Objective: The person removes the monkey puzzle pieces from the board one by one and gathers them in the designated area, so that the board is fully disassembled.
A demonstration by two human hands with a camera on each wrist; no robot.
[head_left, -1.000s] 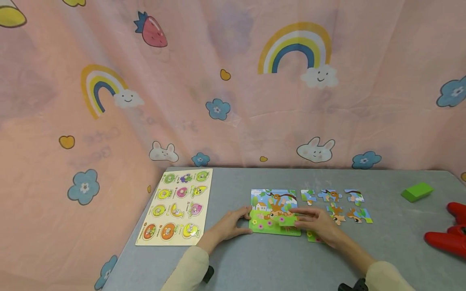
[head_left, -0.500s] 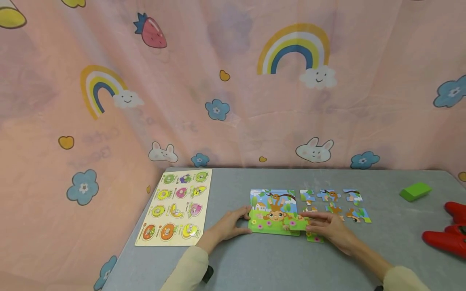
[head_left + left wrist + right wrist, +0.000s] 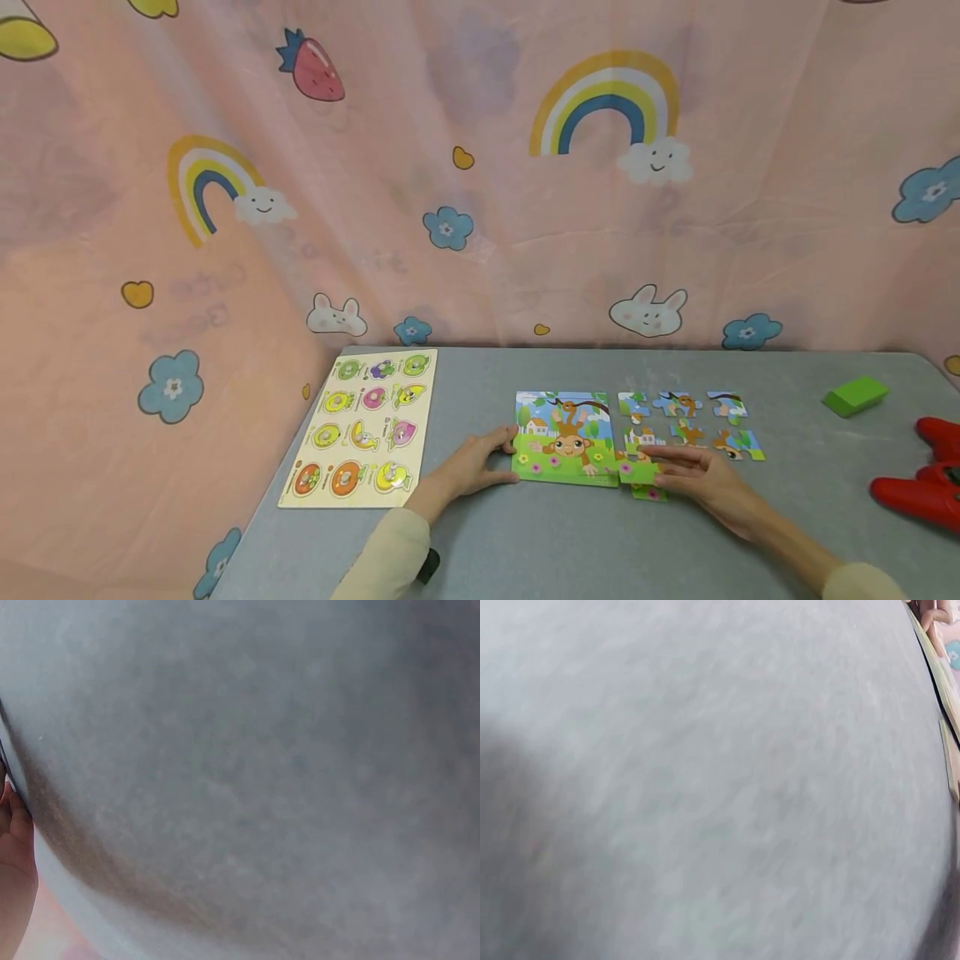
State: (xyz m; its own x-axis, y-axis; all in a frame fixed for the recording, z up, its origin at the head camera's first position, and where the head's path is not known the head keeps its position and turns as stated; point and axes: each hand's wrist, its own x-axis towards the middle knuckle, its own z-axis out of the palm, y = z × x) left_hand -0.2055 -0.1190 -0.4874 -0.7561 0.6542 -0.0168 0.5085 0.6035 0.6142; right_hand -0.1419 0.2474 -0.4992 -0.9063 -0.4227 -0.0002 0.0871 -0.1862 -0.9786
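In the head view, a puzzle board (image 3: 562, 425) with a monkey picture lies on the grey table. My left hand (image 3: 476, 462) rests at its left edge, fingertips and thumb spread apart and touching the edge. My right hand (image 3: 708, 483) pinches a green puzzle piece (image 3: 639, 475) with a pink flower, just past the board's lower right corner. It partly covers another green piece (image 3: 649, 493) lying below. More loose puzzle pieces (image 3: 679, 404) lie in rows behind the right hand. Both wrist views show mostly bare table, with the left hand (image 3: 15, 847) at one edge.
A cream board (image 3: 358, 429) of fruit pieces with knobs lies to the left. A green block (image 3: 857, 397) stands at the right, and a red object (image 3: 918, 492) sits partly out of view. Behind the table (image 3: 480, 542) hangs a pink patterned curtain (image 3: 375, 167).
My right hand has moved right with the puzzle piece, from over the board to beside its lower right corner. The left hand has stayed at the board's left edge.
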